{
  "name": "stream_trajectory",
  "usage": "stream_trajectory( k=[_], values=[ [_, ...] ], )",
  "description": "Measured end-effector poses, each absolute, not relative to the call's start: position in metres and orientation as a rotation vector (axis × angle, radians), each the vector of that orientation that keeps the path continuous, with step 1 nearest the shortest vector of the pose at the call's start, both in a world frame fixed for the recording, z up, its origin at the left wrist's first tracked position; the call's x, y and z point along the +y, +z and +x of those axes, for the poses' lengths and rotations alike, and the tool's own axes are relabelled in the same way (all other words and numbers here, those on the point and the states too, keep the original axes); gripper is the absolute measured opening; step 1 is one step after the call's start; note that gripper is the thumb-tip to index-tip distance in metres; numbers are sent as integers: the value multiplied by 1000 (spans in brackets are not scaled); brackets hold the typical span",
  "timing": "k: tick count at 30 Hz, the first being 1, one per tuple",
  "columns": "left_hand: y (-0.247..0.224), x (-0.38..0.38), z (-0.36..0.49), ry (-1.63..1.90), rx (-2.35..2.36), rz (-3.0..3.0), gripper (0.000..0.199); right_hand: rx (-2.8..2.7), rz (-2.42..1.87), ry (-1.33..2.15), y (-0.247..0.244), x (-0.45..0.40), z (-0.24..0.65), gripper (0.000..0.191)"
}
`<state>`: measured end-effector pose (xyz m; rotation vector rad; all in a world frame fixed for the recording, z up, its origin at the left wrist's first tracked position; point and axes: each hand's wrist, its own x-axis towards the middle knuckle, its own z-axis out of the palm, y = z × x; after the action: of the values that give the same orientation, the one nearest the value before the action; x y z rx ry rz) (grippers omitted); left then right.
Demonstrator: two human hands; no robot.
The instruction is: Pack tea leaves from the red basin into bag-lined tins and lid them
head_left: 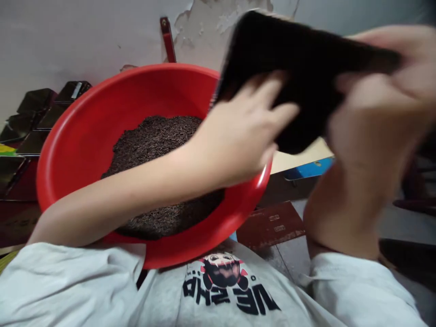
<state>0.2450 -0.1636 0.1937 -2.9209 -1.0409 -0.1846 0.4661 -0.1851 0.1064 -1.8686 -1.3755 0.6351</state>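
1. Red basin [78, 136], the largest thing, fills the left and middle: round, deep, smooth plastic wall, resting close against the body. Likely light for its size but wobbly if lifted by one edge; best gripped on the rim at 3 and 9 o'clock.
2. Heap of dark loose tea leaves [153, 141] inside the basin, lying low toward 6 o'clock with bare red wall above it at 12. Dry, fine, crumbly by the look; liable to spill if the basin tips.
3. Black bag [289, 59], held up at 1 o'clock from the basin, above and beyond its rim, blurred. Seems light, thin and limp, probably slippery foil or plastic; safest held by the edges with fingers on both faces. Contents not visible; cannot tell whether full or empty.
4. Right hand [374, 104] at 3 o'clock of the frame, blurred, fingers curled over the bag's right end, clasping it.
5. Left hand [245, 136] crossing over the basin from 8 o'clock, fingers spread slightly and laid against the bag's lower left face, thumb underneath, pinching it.
6. Stack of shiny black pouches [37, 113] at 9 o'clock, beside the basin, well apart from both hands.
7. Dark red box [272, 225] at 5 o'clock of the basin, just beside its rim, lying flat.
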Motion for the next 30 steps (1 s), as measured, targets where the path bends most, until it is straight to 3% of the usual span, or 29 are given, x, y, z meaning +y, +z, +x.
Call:
stream_trajectory(
  k=[5,7,12,18,23,27,30],
  values=[
    [157,-104,161,-445,-1274,-2810,52,-1616,-1629,711,120,-103,363,44],
    [140,-81,130,-383,-1328,-2860,53,-1718,-1496,661,122,-78,317,42],
    [108,-55,84,-349,-1361,-2820,37,-1805,-1317,462,103,-43,247,52],
    [81,-71,65,-549,-1063,-2820,25,-1820,-1232,314,55,-15,248,48],
    [98,-108,57,-789,-798,-2898,24,-1808,-1284,223,34,-1,269,50],
    [118,-124,34,-982,-964,-2812,25,-1819,-1352,287,27,-3,282,54],
    [107,-101,9,-1021,-1249,-2656,26,-1832,-1407,345,25,-6,284,52]
  ],
)
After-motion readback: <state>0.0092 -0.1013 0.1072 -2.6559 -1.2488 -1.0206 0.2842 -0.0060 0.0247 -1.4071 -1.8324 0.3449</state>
